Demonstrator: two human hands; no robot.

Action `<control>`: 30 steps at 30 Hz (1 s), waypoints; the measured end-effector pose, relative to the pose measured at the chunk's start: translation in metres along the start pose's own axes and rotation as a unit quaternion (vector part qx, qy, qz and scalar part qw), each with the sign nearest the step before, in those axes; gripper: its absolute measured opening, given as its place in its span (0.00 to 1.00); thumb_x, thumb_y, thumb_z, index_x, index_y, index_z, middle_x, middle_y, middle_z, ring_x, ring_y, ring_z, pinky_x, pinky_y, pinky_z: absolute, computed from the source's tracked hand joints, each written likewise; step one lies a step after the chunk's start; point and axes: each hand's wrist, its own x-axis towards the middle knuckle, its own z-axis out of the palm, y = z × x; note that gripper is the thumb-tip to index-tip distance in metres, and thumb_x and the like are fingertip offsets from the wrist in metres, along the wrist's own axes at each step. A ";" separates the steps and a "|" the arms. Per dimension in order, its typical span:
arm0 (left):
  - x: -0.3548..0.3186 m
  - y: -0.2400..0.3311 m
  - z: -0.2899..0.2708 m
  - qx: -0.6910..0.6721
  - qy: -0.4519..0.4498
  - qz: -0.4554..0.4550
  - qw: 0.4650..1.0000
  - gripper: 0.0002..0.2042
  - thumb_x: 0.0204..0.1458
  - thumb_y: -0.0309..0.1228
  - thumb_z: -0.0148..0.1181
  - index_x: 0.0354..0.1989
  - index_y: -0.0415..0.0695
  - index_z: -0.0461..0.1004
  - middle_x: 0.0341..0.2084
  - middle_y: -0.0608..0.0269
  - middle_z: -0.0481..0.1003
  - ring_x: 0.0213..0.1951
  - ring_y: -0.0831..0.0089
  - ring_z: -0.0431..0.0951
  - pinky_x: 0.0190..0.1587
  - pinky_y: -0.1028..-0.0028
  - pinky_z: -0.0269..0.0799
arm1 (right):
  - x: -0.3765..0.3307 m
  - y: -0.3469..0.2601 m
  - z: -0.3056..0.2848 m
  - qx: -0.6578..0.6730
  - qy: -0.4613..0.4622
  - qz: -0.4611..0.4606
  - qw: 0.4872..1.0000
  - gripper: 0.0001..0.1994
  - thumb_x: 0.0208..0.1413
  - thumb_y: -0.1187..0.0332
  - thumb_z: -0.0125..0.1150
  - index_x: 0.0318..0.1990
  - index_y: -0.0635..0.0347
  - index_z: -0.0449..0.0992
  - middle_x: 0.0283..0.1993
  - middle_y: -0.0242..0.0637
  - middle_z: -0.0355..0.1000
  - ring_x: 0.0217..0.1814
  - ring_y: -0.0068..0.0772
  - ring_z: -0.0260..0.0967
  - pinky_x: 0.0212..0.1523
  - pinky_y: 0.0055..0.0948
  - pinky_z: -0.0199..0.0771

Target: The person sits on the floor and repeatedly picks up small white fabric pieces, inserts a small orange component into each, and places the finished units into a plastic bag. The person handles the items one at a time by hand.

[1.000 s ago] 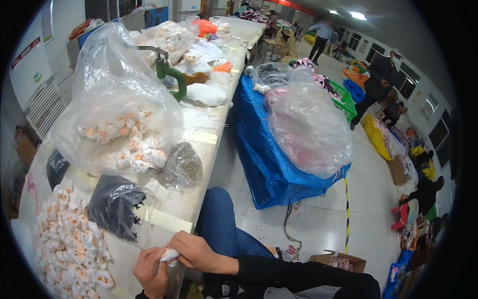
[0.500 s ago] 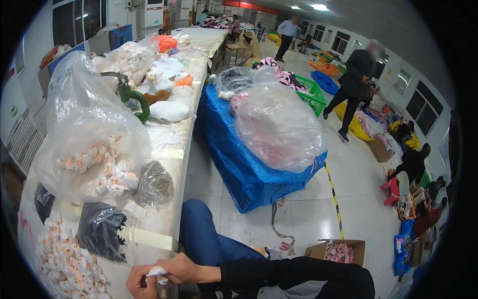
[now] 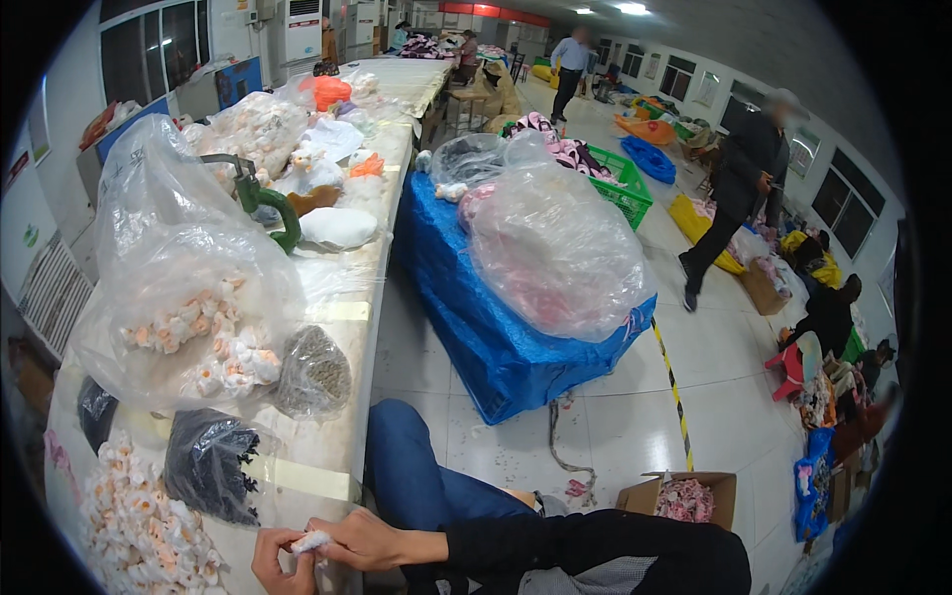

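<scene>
At the table's near edge, my left hand and my right hand are close together, pinching a small white fabric piece between them. Fingers hide part of it. Left of my hands lies a loose heap of small white and pale-orange plush pieces. Beyond the hands is a clear bag of small black parts, and farther on a bag of greyish-beige pellets. A large clear plastic bag holds more of the white and orange pieces.
A green clamp stands on the long table. Right of it, a blue-wrapped bundle bears a big clear bag. An open carton of pink scraps sits on the floor. A person walks in the aisle.
My hands stay at nearly the same spot, the fingers shifting slightly around the white piece. The person in the aisle has stepped nearer and to the right.
</scene>
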 end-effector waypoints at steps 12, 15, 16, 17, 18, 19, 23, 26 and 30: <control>0.002 -0.014 -0.009 -0.064 0.186 -0.078 0.977 0.09 0.56 0.13 0.52 0.42 0.36 0.74 0.33 0.59 0.79 0.34 0.78 0.78 0.38 0.77 0.74 | 0.027 0.013 -0.023 -0.275 0.101 -0.092 0.952 0.08 0.65 0.69 0.53 0.47 0.52 0.77 0.34 0.39 0.77 0.20 0.41 0.74 0.20 0.38 0.71; 0.002 -0.009 -0.010 -0.077 0.194 -0.065 0.976 0.08 0.56 0.13 0.54 0.41 0.36 0.75 0.32 0.62 0.78 0.33 0.79 0.77 0.38 0.77 0.74 | 0.056 0.014 -0.030 -0.251 0.072 -0.031 0.965 0.07 0.68 0.67 0.57 0.50 0.51 0.76 0.23 0.42 0.73 0.19 0.46 0.72 0.20 0.41 0.68; 0.002 -0.006 -0.011 -0.092 0.185 -0.074 0.976 0.08 0.56 0.13 0.55 0.41 0.36 0.74 0.32 0.62 0.78 0.34 0.79 0.78 0.39 0.77 0.74 | 0.069 0.013 -0.031 -0.274 0.044 -0.026 0.960 0.08 0.67 0.67 0.59 0.51 0.52 0.76 0.25 0.44 0.73 0.19 0.47 0.71 0.19 0.40 0.66; 0.002 -0.005 -0.010 -0.108 0.180 -0.075 0.975 0.08 0.58 0.13 0.54 0.42 0.37 0.74 0.33 0.64 0.77 0.34 0.81 0.76 0.38 0.79 0.72 | 0.080 0.012 -0.027 -0.296 0.015 0.001 0.955 0.09 0.66 0.64 0.61 0.50 0.51 0.77 0.22 0.40 0.72 0.22 0.46 0.73 0.23 0.41 0.68; 0.001 -0.006 -0.010 -0.124 0.177 -0.074 0.974 0.08 0.59 0.14 0.52 0.43 0.39 0.73 0.35 0.65 0.75 0.34 0.82 0.74 0.37 0.80 0.71 | 0.091 0.014 -0.021 -0.296 0.000 -0.012 0.955 0.09 0.66 0.63 0.61 0.50 0.52 0.77 0.23 0.40 0.73 0.24 0.46 0.74 0.25 0.42 0.69; 0.000 -0.007 -0.011 -0.120 0.164 -0.084 0.976 0.09 0.59 0.14 0.53 0.45 0.37 0.75 0.35 0.65 0.76 0.36 0.81 0.75 0.39 0.80 0.71 | 0.100 0.020 -0.017 -0.299 -0.012 -0.022 0.954 0.10 0.65 0.62 0.62 0.50 0.52 0.77 0.24 0.40 0.74 0.26 0.46 0.75 0.27 0.43 0.70; -0.001 -0.011 -0.011 -0.092 0.134 -0.071 0.984 0.12 0.57 0.14 0.54 0.47 0.35 0.78 0.37 0.66 0.77 0.37 0.79 0.76 0.42 0.79 0.71 | 0.125 0.037 0.009 -0.335 -0.037 -0.053 0.940 0.11 0.57 0.60 0.67 0.43 0.54 0.79 0.34 0.38 0.75 0.40 0.44 0.76 0.36 0.44 0.75; 0.002 -0.010 -0.011 -0.086 0.131 -0.058 0.986 0.12 0.57 0.14 0.54 0.47 0.35 0.78 0.37 0.65 0.77 0.38 0.79 0.76 0.42 0.78 0.71 | 0.130 0.047 0.021 -0.354 -0.022 -0.074 0.932 0.10 0.53 0.62 0.69 0.38 0.55 0.79 0.34 0.36 0.73 0.41 0.44 0.74 0.37 0.43 0.76; 0.003 -0.015 -0.007 -0.080 0.147 -0.056 0.984 0.11 0.56 0.14 0.54 0.45 0.35 0.78 0.36 0.65 0.76 0.38 0.78 0.76 0.42 0.78 0.71 | 0.130 0.055 0.024 -0.284 0.014 -0.105 0.953 0.08 0.54 0.64 0.68 0.36 0.56 0.77 0.33 0.39 0.74 0.39 0.46 0.74 0.37 0.44 0.75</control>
